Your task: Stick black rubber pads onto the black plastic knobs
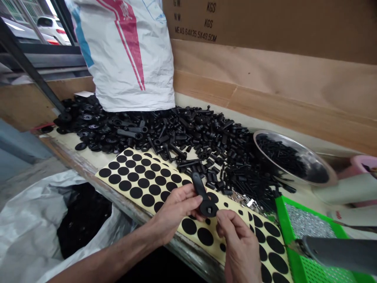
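My left hand (173, 210) is closed on a black plastic lever-shaped part (202, 194), holding it near its round end just above the sticker sheet. My right hand (238, 243) is pinched at that round end, fingertips pressed together against it; whether they hold anything small I cannot make out. Under both hands lies a yellow backing sheet (116, 186) covered with round black adhesive pads, with some pads gone near my hands. A big heap of black plastic parts (188, 137) spreads across the bench behind the sheet.
A metal bowl (321, 165) of black screws stands at the right. A green tray (282, 220) of small silver pieces sits at the near right, a grey-handled tool (338, 251) across it. A white woven sack (126, 55) leans on cardboard behind. An open bag (38, 220) hangs below the bench edge.
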Action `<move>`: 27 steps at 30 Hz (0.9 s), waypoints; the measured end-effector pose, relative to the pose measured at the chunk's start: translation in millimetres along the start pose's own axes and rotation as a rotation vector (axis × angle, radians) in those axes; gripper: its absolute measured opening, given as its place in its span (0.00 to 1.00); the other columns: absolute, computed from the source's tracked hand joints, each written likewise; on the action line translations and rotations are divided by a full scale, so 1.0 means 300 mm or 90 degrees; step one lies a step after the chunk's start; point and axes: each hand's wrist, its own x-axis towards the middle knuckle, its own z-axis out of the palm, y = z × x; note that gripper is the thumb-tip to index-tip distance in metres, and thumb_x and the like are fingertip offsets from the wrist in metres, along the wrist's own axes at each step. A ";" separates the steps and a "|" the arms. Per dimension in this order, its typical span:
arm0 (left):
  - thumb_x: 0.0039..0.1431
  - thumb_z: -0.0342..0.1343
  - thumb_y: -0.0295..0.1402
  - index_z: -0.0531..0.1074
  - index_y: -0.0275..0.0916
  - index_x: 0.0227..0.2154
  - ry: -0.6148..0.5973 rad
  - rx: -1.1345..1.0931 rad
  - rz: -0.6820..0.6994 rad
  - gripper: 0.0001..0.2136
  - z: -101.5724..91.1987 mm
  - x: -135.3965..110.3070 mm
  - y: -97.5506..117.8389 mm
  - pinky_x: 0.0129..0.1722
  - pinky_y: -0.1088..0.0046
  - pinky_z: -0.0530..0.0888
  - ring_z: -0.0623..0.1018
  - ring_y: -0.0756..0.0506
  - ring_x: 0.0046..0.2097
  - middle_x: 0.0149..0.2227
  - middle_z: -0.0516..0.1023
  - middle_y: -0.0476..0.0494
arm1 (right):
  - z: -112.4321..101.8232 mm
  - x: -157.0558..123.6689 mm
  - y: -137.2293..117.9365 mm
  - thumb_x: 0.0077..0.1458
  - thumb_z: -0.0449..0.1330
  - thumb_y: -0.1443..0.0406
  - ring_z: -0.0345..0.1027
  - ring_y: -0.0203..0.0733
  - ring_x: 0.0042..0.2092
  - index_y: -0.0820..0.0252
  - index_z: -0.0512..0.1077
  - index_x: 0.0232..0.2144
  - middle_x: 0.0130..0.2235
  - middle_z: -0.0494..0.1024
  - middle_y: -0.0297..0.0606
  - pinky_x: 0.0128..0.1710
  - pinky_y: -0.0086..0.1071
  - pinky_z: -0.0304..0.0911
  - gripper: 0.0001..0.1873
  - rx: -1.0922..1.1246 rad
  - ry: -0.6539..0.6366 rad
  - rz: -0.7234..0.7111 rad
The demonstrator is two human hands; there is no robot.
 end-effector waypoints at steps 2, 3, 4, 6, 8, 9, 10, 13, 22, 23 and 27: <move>0.61 0.55 0.32 0.74 0.34 0.44 -0.001 -0.002 0.001 0.11 -0.001 0.000 -0.001 0.34 0.75 0.71 0.74 0.49 0.35 0.40 0.77 0.39 | 0.002 -0.001 -0.002 0.45 0.67 0.51 0.52 0.34 0.28 0.59 0.69 0.22 0.22 0.61 0.27 0.29 0.27 0.52 0.19 -0.009 0.000 -0.006; 0.61 0.55 0.32 0.74 0.34 0.44 0.000 -0.002 0.001 0.11 -0.002 0.000 -0.001 0.34 0.75 0.71 0.74 0.49 0.35 0.40 0.77 0.39 | 0.004 -0.001 -0.003 0.46 0.67 0.51 0.52 0.34 0.28 0.59 0.69 0.22 0.22 0.61 0.28 0.29 0.27 0.52 0.19 -0.013 -0.002 -0.011; 0.61 0.55 0.32 0.74 0.34 0.45 0.000 -0.003 0.002 0.11 -0.001 0.000 0.000 0.34 0.75 0.71 0.74 0.49 0.35 0.40 0.77 0.40 | 0.005 -0.001 -0.005 0.46 0.67 0.51 0.52 0.34 0.28 0.59 0.69 0.22 0.22 0.61 0.28 0.29 0.27 0.51 0.19 -0.019 -0.005 -0.016; 0.61 0.55 0.32 0.74 0.35 0.44 -0.001 -0.005 0.003 0.11 0.000 -0.001 0.001 0.34 0.75 0.71 0.74 0.49 0.35 0.40 0.76 0.40 | 0.006 -0.002 -0.009 0.47 0.66 0.51 0.52 0.34 0.28 0.59 0.69 0.22 0.22 0.62 0.28 0.29 0.28 0.52 0.18 -0.031 -0.006 -0.024; 0.61 0.55 0.32 0.74 0.35 0.44 -0.001 -0.010 0.004 0.11 0.002 -0.002 0.003 0.35 0.74 0.71 0.74 0.49 0.36 0.40 0.76 0.40 | 0.008 -0.004 -0.013 0.47 0.66 0.51 0.53 0.35 0.28 0.58 0.69 0.22 0.22 0.62 0.28 0.29 0.28 0.52 0.18 -0.042 -0.001 -0.030; 0.61 0.55 0.32 0.74 0.35 0.44 -0.002 -0.015 0.004 0.11 0.003 -0.003 0.004 0.35 0.74 0.71 0.74 0.49 0.36 0.40 0.76 0.40 | 0.009 -0.006 -0.015 0.47 0.66 0.52 0.53 0.35 0.28 0.58 0.69 0.23 0.22 0.62 0.28 0.28 0.28 0.52 0.18 -0.047 0.004 -0.035; 0.61 0.55 0.32 0.75 0.35 0.44 -0.002 -0.020 0.004 0.11 0.004 -0.003 0.005 0.35 0.74 0.71 0.73 0.49 0.36 0.40 0.76 0.40 | 0.010 -0.007 -0.017 0.47 0.66 0.52 0.53 0.35 0.27 0.58 0.70 0.23 0.22 0.62 0.28 0.28 0.28 0.52 0.17 -0.052 0.009 -0.041; 0.61 0.55 0.32 0.75 0.35 0.42 -0.004 -0.040 0.007 0.10 0.005 -0.003 0.008 0.35 0.74 0.70 0.73 0.50 0.36 0.38 0.75 0.41 | 0.015 -0.009 -0.020 0.48 0.65 0.52 0.53 0.34 0.27 0.58 0.70 0.23 0.22 0.62 0.28 0.27 0.27 0.52 0.17 -0.063 0.020 -0.059; 0.55 0.59 0.26 0.74 0.36 0.37 0.039 0.024 0.008 0.07 0.017 -0.005 0.008 0.36 0.74 0.70 0.72 0.48 0.38 0.39 0.75 0.43 | 0.025 -0.016 -0.030 0.50 0.62 0.53 0.56 0.34 0.24 0.58 0.70 0.23 0.21 0.65 0.29 0.24 0.28 0.53 0.16 -0.159 0.026 -0.106; 0.54 0.59 0.26 0.74 0.36 0.37 0.050 0.030 0.011 0.07 0.019 -0.005 0.004 0.36 0.74 0.70 0.73 0.48 0.38 0.39 0.75 0.44 | 0.028 -0.018 -0.029 0.51 0.61 0.54 0.57 0.34 0.24 0.58 0.70 0.23 0.21 0.66 0.29 0.24 0.28 0.54 0.15 -0.179 0.032 -0.130; 0.52 0.62 0.28 0.74 0.37 0.39 0.106 0.056 0.035 0.11 0.025 -0.006 -0.015 0.36 0.73 0.72 0.75 0.46 0.39 0.40 0.78 0.43 | 0.044 -0.025 -0.026 0.54 0.60 0.57 0.60 0.35 0.26 0.56 0.69 0.24 0.25 0.69 0.32 0.28 0.29 0.56 0.12 -0.304 0.112 -0.285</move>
